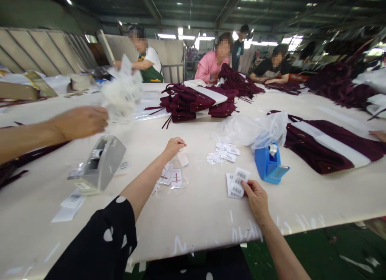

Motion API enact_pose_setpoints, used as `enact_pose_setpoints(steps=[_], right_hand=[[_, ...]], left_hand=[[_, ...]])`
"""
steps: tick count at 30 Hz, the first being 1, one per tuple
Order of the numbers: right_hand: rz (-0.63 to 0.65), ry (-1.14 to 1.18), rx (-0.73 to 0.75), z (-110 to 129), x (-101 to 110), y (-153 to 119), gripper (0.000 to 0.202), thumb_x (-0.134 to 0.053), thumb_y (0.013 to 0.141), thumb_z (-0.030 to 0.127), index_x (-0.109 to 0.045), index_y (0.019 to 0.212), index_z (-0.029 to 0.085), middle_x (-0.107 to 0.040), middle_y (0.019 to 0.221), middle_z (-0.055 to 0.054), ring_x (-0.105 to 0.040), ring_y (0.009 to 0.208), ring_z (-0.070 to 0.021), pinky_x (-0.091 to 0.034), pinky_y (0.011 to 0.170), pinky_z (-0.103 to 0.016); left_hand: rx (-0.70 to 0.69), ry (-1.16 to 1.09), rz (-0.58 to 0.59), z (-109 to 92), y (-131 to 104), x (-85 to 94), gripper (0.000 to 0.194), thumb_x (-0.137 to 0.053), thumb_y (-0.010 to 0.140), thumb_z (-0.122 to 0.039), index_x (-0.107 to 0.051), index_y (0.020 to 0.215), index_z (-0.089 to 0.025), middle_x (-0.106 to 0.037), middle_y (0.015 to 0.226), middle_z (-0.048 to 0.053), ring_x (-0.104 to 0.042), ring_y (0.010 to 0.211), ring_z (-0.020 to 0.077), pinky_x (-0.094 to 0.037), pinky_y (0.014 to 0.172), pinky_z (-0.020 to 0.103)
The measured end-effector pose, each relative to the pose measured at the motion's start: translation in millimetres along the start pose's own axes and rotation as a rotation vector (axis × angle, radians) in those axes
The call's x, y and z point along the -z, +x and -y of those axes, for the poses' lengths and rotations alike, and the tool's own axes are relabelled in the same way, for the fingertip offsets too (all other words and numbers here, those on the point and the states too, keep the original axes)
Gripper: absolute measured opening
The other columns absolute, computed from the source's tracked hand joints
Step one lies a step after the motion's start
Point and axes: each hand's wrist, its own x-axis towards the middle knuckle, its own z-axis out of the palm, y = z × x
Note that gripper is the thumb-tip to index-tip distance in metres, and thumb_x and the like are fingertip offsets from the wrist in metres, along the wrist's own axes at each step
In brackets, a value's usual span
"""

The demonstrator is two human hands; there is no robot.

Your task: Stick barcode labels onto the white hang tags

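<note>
My left hand (174, 148) is closed in a pinch over the table, with a small pale hang tag (183, 159) just below the fingertips, seemingly held by its thin string. Under that wrist lies a loose pile of white tags (172, 177) with clear strings. My right hand (256, 197) grips barcode sticker sheets (238, 183) between thumb and fingers, low over the table. Beyond it is a second heap of tags (223, 152). A blue tape dispenser (268, 163) stands right of the sheets.
A co-worker's hand (87, 121) reaches in from the left beside blurred clear plastic bags (122, 91). Also on the table (199, 219) are a grey tape dispenser (102, 165), stacked maroon garments (196, 101), a maroon piece (325, 145) and crumpled plastic (256, 129). Several people work opposite.
</note>
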Motion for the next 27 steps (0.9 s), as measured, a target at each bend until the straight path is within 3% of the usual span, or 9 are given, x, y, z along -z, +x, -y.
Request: enact_pose_setpoints(steps=[3,8,13,18,21,24,27], right_hand=[[-0.012,-0.027,0.006,2,0,0,0.038,-0.053,0.071,0.055,-0.059,0.079,0.017,-0.065,0.070,-0.004,-0.057,0.061,-0.0176,-0.046,0.059,-0.028],[-0.057,-0.087,0.026,1,0,-1,0.043,-0.051,0.073,0.054,-0.057,0.091,0.016,-0.064,0.077,-0.006,-0.058,0.067,-0.0192,-0.046,0.063,-0.030],[-0.250,-0.241,0.140,-3,0,-1,0.049,-0.048,0.075,0.050,-0.054,0.106,0.013,-0.058,0.092,-0.010,-0.055,0.081,-0.0213,-0.044,0.078,-0.037],[-0.394,-0.317,0.337,7,1,-14,0.038,-0.044,0.080,0.040,-0.055,0.104,0.012,-0.054,0.092,-0.011,-0.051,0.077,-0.0185,-0.044,0.068,-0.031],[-0.324,-0.340,0.470,19,-7,-35,0.031,-0.043,0.083,0.035,-0.055,0.102,0.015,-0.055,0.092,-0.010,-0.052,0.075,-0.0172,-0.045,0.067,-0.030],[-0.156,-0.424,0.575,29,-22,-58,0.029,-0.044,0.084,0.035,-0.054,0.104,0.017,-0.058,0.096,-0.010,-0.054,0.080,-0.0185,-0.045,0.075,-0.033],[-0.021,-0.627,0.572,34,-37,-75,0.036,-0.046,0.082,0.040,-0.053,0.108,0.016,-0.059,0.096,-0.012,-0.054,0.086,-0.0228,-0.043,0.079,-0.036]], left_hand=[[-0.035,-0.181,-0.027,-22,-10,15.2,0.015,-0.050,0.066,-0.024,-0.051,0.079,-0.016,-0.069,0.075,0.006,-0.062,0.067,0.0149,-0.038,0.047,0.021],[-0.088,-0.438,-0.028,-59,-31,27.9,0.018,-0.056,0.064,-0.024,-0.048,0.076,-0.015,-0.068,0.068,0.005,-0.061,0.055,0.0122,-0.034,0.041,0.018],[-0.114,-0.632,0.039,-86,-55,32.7,0.017,-0.061,0.063,-0.019,-0.049,0.074,-0.013,-0.067,0.062,0.003,-0.060,0.052,0.0114,-0.042,0.047,0.021],[-0.200,-0.716,0.104,-103,-85,38.2,0.018,-0.063,0.066,-0.019,-0.050,0.076,-0.013,-0.068,0.067,0.005,-0.062,0.057,0.0126,-0.047,0.056,0.025],[-0.210,-0.728,0.174,-105,-108,35.6,0.018,-0.064,0.068,-0.022,-0.052,0.077,-0.013,-0.069,0.071,0.006,-0.063,0.061,0.0132,-0.047,0.060,0.026],[-0.176,-0.714,0.211,-98,-133,29.3,0.017,-0.065,0.070,-0.023,-0.053,0.077,-0.012,-0.069,0.072,0.006,-0.063,0.063,0.0135,-0.047,0.062,0.026],[-0.101,-0.677,0.216,-81,-158,24.0,0.016,-0.064,0.072,-0.024,-0.055,0.078,-0.013,-0.070,0.074,0.006,-0.062,0.065,0.0141,-0.046,0.063,0.027]])
